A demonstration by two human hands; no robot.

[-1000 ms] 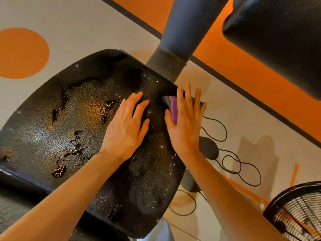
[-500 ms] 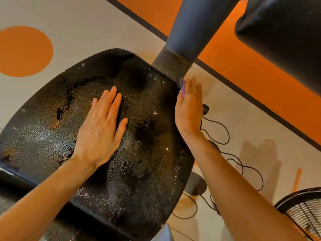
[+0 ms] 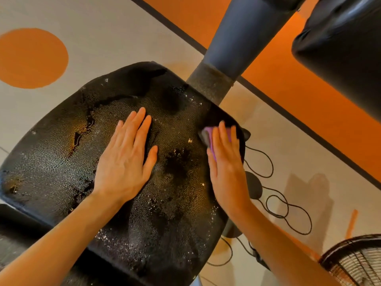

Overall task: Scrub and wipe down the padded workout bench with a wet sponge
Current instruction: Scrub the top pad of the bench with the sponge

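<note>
The padded seat of the bench (image 3: pixel 61 162) fills the middle of the view, black and pebbled. Most of its top is already wet: beads and streaks of water glint across the left half, the centre and the near edge, with darker pooled patches near the left rim and just right of centre. By that showing, the first wet pass has covered the bulk of the pad.

The right hand (image 3: pixel 224 162) lies flat with its fingers together, pressing a purple sponge (image 3: pixel 207 135) against the pad at its far right corner, close to where the grey support post (image 3: pixel 210 83) meets the seat. Only the sponge's far and left edges peek out from under the fingers. The left hand (image 3: pixel 125 162) is spread flat on the middle of the pad, thumb out to the right, holding nothing; it appears to steady the seat.

What looks left, as a judgement: the right rim and far right corner are being worked now, the far edge looks less beaded than the rest, and the sides and underside cannot be seen. The standing droplets suggest the wipe-down to lift the water has not been finished. A second black pad (image 3: pixel 340 58) at the far right shows no water from here, so it may be untouched.

On the floor to the right lie a looped black cord (image 3: pixel 288 213) and part of a fan grille (image 3: pixel 358 263).
</note>
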